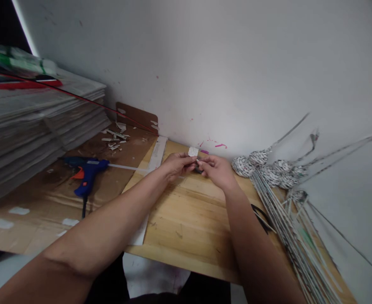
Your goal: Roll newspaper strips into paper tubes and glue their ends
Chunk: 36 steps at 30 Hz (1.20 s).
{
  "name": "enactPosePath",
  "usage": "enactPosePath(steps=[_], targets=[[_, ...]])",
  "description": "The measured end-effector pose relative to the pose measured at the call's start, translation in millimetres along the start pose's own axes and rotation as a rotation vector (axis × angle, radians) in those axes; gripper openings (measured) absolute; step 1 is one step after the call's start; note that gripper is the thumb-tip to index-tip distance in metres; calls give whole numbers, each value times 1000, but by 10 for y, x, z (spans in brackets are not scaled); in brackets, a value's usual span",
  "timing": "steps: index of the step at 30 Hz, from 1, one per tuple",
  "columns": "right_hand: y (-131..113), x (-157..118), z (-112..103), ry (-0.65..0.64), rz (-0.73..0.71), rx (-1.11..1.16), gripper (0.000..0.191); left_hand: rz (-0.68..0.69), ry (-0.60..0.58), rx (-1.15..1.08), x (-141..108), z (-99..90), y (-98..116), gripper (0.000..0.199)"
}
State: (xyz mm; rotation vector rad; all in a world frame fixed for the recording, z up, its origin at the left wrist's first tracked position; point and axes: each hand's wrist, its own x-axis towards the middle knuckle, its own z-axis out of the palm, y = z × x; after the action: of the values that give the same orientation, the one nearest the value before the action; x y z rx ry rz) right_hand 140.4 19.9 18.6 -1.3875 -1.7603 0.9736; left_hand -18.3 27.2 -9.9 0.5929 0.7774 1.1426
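Both hands meet over the far part of the wooden board (186, 219). My left hand (180, 165) pinches a small piece of printed paper (192, 152), which stands up above its fingertips. My right hand (216, 168) is closed close beside it, thumb and fingertips pressed together at the lower right of the paper. Something thin and pale shows between the two hands, and a dark bit lies under the fingertips; both are too small to make out.
A blue hot glue gun (91, 171) with a glue stick lies left on cardboard (40, 230). Behind it rises a newspaper stack (40, 122). At right are woven newspaper balls (270, 166), a bundle of rolled paper sticks (287, 236) and dark-handled scissors (260, 215). Paper scraps (114, 138) lie near the wall.
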Motion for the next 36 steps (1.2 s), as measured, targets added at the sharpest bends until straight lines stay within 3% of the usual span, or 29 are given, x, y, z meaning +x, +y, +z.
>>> enactPosePath(steps=[5,19,36], targets=[[-5,-6,-24,-40,-35,-31,20,-3,-35,-13,-4,0,13,8],[38,9,-52,-108,-12,-43,18,3,0,7,9,-23,9,16],[-5,-23,-7,-29,-59,-95,26,46,39,-82,-3,22,34,16]])
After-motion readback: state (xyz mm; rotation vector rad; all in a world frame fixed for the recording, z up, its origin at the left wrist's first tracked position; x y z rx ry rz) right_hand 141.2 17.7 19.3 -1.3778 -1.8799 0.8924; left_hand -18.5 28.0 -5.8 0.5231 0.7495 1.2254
